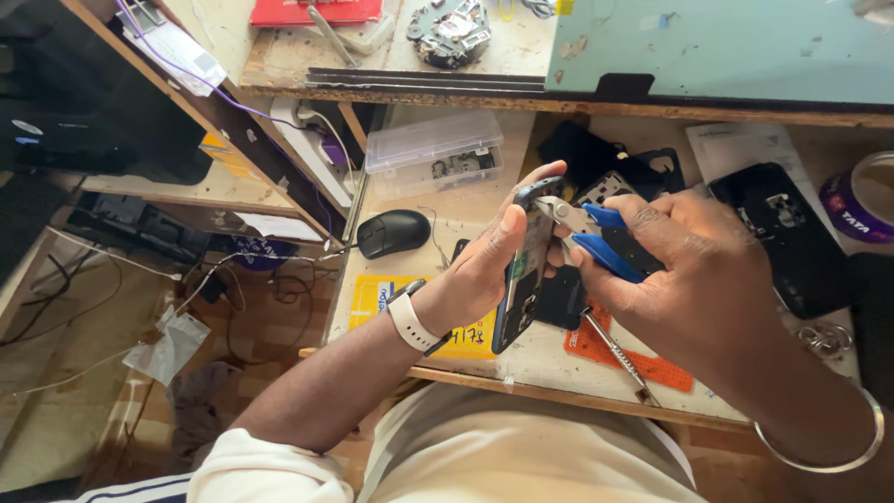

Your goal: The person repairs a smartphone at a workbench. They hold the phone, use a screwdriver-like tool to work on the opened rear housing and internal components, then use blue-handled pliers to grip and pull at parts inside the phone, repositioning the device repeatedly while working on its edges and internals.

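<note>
My left hand (489,261) holds an opened phone (523,279) on edge above the workbench, its back cover off and its insides facing right. My right hand (689,270) grips blue-handled pliers (587,228), and their metal jaws touch the upper part of the phone near my left fingertips. A white-strapped watch sits on my left wrist. A thin metal bangle hangs on my right wrist.
On the wooden workbench (559,373) lie a black computer mouse (393,233), a clear plastic parts box (434,154), a yellow card (396,303), an orange mat (643,363) with a metal tool (616,354), black phone covers (792,233) and a purple tape roll (861,200). Cables trail at left.
</note>
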Available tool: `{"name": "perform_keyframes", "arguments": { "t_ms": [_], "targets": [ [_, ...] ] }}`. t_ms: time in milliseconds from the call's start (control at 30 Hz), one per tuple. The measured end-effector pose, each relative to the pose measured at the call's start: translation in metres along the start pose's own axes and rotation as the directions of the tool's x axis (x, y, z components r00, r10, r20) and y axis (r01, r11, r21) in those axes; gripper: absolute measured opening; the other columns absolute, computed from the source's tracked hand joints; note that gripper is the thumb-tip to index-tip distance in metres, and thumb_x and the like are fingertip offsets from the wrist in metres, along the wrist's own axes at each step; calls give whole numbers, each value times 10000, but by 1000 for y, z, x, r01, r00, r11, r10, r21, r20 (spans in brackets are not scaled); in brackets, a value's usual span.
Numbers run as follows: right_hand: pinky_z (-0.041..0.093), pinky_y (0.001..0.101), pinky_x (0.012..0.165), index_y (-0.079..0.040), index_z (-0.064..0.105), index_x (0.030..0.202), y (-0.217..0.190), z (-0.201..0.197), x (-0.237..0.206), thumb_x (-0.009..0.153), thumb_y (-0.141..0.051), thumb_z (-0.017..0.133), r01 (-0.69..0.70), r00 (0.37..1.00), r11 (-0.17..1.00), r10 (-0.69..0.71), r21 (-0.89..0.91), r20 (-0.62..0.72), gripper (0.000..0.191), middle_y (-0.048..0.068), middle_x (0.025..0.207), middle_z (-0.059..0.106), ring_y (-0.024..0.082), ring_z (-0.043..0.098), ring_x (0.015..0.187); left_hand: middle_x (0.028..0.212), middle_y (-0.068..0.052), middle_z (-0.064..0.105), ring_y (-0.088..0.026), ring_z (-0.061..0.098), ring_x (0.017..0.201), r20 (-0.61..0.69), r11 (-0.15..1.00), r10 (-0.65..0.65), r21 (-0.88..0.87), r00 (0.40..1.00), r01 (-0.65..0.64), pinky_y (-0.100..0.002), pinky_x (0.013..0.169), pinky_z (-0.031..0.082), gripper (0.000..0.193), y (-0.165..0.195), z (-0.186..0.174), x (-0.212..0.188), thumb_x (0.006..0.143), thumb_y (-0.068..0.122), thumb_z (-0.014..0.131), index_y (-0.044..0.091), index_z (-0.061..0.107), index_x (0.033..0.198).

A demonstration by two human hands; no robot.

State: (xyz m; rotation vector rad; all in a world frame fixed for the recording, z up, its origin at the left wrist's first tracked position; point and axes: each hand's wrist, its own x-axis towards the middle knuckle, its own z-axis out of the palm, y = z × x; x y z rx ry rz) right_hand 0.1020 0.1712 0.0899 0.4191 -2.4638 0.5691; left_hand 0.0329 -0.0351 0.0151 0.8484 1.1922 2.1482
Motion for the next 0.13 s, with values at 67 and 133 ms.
{"name": "perform_keyframes", "arguments": {
  "t_ms": [67,133],
  "targets": [
    [527,398,609,-56,752,1107,-2,-3,0,776,-293,875,-21,999,1000,21,-5,26,426,120,818,649,274,638,701,1254,-12,547,-120,512,1109,2,1000,-3,-12,1000,3,-312,995,432,859,0,2,-1,1091,626,442,134,138,1725],
    [522,398,582,-73,757,1073,-4,-5,1,772,-283,876,-18,999,999,18,-28,31,386,121,794,641,277,632,664,1265,-16,548,-124,511,1108,9,1000,12,18,1000,-12,-316,1000,434,866,0,3,0,1094,638,440,135,132,1727]
  ]
}}
